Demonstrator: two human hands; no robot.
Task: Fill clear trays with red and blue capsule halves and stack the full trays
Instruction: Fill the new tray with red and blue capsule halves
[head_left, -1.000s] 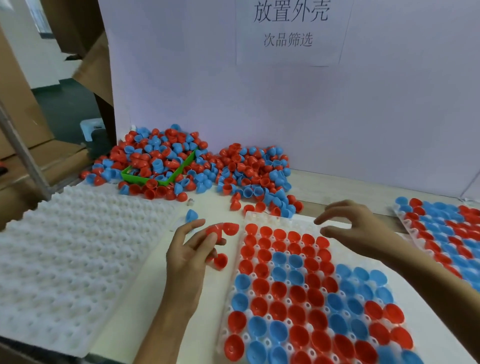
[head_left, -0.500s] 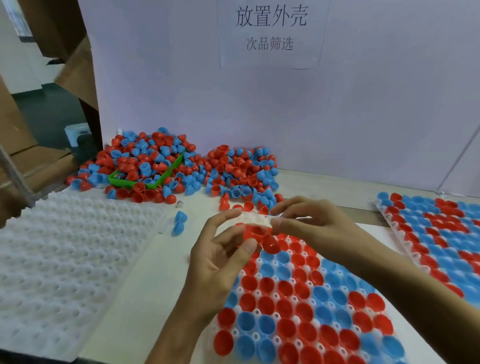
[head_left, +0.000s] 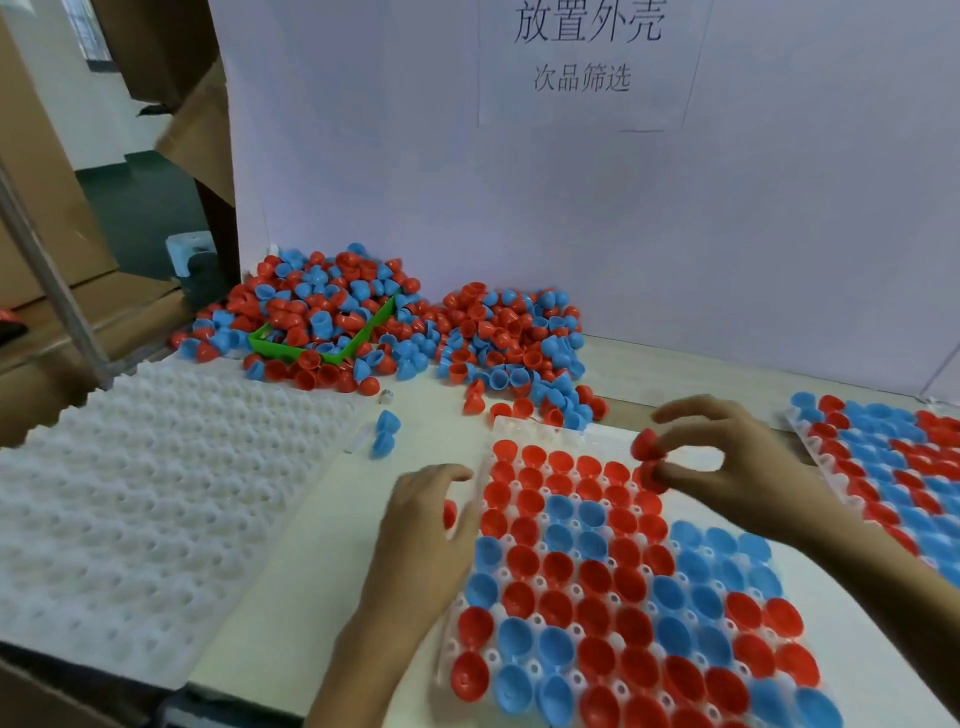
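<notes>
Even, bright, diffuse light is filling the scene, seemingly coming from overhead, though no lamp is showing. The white board (head_left: 675, 234) behind is taking on a faint lilac cast. Shadows are lying soft and short under the hands and beside the loose pile of halves (head_left: 363, 322). The whole picture is looking slightly soft, and the right hand (head_left: 727, 462) is blurring a little at the fingertips. Straight lines are bowing toward the edges, and the far-left corner is sitting darker.
</notes>
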